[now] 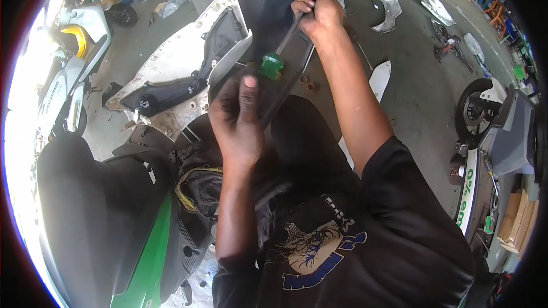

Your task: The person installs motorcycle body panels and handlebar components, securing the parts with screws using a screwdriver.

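Note:
My left hand (237, 117) is closed, thumb uppermost, at the green handle of a screwdriver (272, 65). Its fingers are dark and partly hidden, but they appear wrapped round the handle. The metal shaft slants up and right towards my right hand (319, 11), which is closed round a long dark trim panel (297, 51) near its upper end. Where the screwdriver's tip meets the panel is hidden by my right fingers. The panel's lower end comes down close to my left hand, over my lap.
A white and black fairing (188, 63) lies left of my hands. Beside me is a dark scooter seat (80, 194) with a green side panel. Small brown round parts (309, 85), a white panel (379, 80) and a power drill (448, 48) lie on the floor. Another scooter (479, 114) stands right.

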{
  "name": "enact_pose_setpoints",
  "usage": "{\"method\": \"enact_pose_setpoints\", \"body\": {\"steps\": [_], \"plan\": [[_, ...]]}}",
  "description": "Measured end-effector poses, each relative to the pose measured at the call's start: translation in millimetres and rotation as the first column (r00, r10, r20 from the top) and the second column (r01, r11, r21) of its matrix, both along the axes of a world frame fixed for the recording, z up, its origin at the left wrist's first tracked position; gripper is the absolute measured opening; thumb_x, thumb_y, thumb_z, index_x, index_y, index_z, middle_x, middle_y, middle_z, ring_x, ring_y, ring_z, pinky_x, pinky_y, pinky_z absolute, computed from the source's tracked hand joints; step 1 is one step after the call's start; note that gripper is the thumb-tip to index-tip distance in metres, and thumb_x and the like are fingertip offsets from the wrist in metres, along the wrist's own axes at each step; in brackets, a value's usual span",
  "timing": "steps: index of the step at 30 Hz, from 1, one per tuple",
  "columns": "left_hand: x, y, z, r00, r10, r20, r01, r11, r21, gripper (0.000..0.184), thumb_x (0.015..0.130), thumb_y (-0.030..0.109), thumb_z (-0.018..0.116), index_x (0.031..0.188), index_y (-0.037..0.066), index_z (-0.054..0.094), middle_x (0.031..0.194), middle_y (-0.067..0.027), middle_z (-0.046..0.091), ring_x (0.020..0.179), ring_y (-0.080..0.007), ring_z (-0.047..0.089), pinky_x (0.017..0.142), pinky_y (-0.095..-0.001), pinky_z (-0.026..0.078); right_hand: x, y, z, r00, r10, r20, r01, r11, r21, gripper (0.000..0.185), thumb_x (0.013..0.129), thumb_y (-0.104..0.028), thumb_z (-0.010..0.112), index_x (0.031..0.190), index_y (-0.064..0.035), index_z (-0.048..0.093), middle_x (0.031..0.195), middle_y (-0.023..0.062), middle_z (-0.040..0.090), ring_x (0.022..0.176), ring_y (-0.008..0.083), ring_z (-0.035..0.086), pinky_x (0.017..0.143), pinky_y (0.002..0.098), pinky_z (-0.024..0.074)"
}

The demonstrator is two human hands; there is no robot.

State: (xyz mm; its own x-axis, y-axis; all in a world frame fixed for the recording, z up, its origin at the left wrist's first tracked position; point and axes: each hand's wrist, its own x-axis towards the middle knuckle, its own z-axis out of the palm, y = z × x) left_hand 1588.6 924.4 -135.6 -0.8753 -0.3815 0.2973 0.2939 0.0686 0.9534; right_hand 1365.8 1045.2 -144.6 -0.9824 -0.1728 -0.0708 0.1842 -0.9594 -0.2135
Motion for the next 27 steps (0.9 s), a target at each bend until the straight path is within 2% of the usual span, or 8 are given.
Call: {"method": "enact_pose_setpoints", "body": {"steps": [5, 8, 13, 14, 16, 17, 21, 27], "plan": [[-13.6, -16.0, 11.2, 0.986, 0.027, -0.163, -0.111, 0.835, -0.538, 0.013, 0.088, 0.008, 0.067, 0.097, -0.001, 0.066, 0.099, -0.0065, 0.066, 0.086, -0.0136, 0.061, 0.077, -0.0273, 0.049, 14.7, -9.0, 13.8, 0.997, -0.071, 0.024, 0.073, 0.992, -0.1, 0.011, 0.094, -0.008, 0.038, 0.086, -0.0063, 0.045, 0.069, 0.0049, 0.043, 0.053, 0.0136, 0.039, 0.045, 0.0266, 0.0335], [-15.9, -23.4, 29.4, 0.857, -0.349, -0.378, -0.26, 0.34, -0.904, 0.03, 0.062, -0.002, 0.073, 0.091, 0.004, 0.066, 0.102, -0.0065, 0.061, 0.088, -0.0262, 0.06, 0.073, -0.0389, 0.051, 35.6, -15.3, 7.8, 0.995, -0.068, 0.077, 0.07, 0.997, -0.019, 0.014, 0.098, -0.016, 0.049, 0.089, -0.0061, 0.048, 0.073, 0.0065, 0.048, 0.062, 0.0183, 0.047, 0.056, 0.0347, 0.0433], [-4.6, -9.9, 31.5, 0.916, -0.15, -0.371, -0.248, 0.516, -0.82, 0.035, 0.071, 0.004, 0.077, 0.103, 0.007, 0.066, 0.099, -0.0082, 0.063, 0.082, -0.0228, 0.065, 0.065, -0.0332, 0.054, 48.0, -19.6, 2.6, 0.978, -0.165, 0.125, 0.176, 0.981, -0.077, 0.007, 0.097, -0.007, 0.05, 0.092, -0.0073, 0.054, 0.078, 0.0072, 0.053, 0.067, 0.0187, 0.051, 0.06, 0.0358, 0.0473], [-0.6, -7.1, 32.7, 0.994, -0.107, 0.028, 0.111, 0.958, -0.265, 0.037, 0.074, 0.01, 0.077, 0.108, 0.007, 0.063, 0.097, -0.0081, 0.063, 0.076, -0.0198, 0.064, 0.058, -0.0294, 0.051, 48.1, -22.7, 2.8, 0.976, -0.161, 0.146, 0.171, 0.983, -0.06, 0.007, 0.097, -0.008, 0.05, 0.091, -0.0071, 0.054, 0.078, 0.007, 0.053, 0.067, 0.0187, 0.051, 0.06, 0.0357, 0.0477], [5.6, -5.7, 43.2, 0.821, -0.464, 0.334, 0.134, 0.724, 0.677, 0.036, 0.081, 0.018, 0.075, 0.109, 0.0, 0.062, 0.082, -0.005, 0.065, 0.058, -0.0087, 0.057, 0.046, -0.0211, 0.036, 50.3, -24.1, 1.9, 0.966, -0.194, 0.17, 0.202, 0.979, -0.032, 0.009, 0.098, -0.008, 0.049, 0.089, -0.0064, 0.053, 0.078, 0.0068, 0.054, 0.066, 0.0187, 0.05, 0.061, 0.036, 0.0482], [3.8, -10.0, 38.6, 0.822, -0.461, 0.334, 0.133, 0.727, 0.674, 0.036, 0.081, 0.018, 0.075, 0.109, 0.0, 0.062, 0.082, -0.005, 0.065, 0.058, -0.0087, 0.057, 0.046, -0.0211, 0.036, 49.7, -23.0, 2.0, 0.967, -0.191, 0.17, 0.2, 0.979, -0.036, 0.009, 0.098, -0.008, 0.049, 0.089, -0.0064, 0.053, 0.078, 0.0068, 0.054, 0.066, 0.0187, 0.05, 0.061, 0.036, 0.0482], [1.6, -16.1, 30.5, 0.811, -0.332, 0.483, 0.294, 0.943, 0.153, 0.035, 0.083, 0.005, 0.068, 0.117, 0.001, 0.06, 0.082, -0.0039, 0.064, 0.064, -0.0129, 0.06, 0.048, -0.0256, 0.043, 42.4, -28.2, -3.0, 0.982, -0.122, 0.142, 0.143, 0.978, -0.151, 0.015, 0.097, -0.009, 0.045, 0.085, -0.0072, 0.052, 0.073, 0.0063, 0.052, 0.061, 0.0189, 0.048, 0.057, 0.0314, 0.0445], [-5.9, -22.2, 18.4, 0.99, -0.137, -0.04, 0.098, 0.858, -0.505, 0.042, 0.083, 0.001, 0.064, 0.124, 0.001, 0.057, 0.099, -0.0081, 0.066, 0.075, -0.0165, 0.064, 0.057, -0.0307, 0.052, 37.0, -33.4, 17.9, 0.971, -0.12, 0.208, 0.17, 0.955, -0.242, 0.019, 0.1, -0.012, 0.041, 0.082, -0.0061, 0.046, 0.07, 0.004, 0.044, 0.058, 0.0147, 0.038, 0.047, 0.0251, 0.0319]]}}
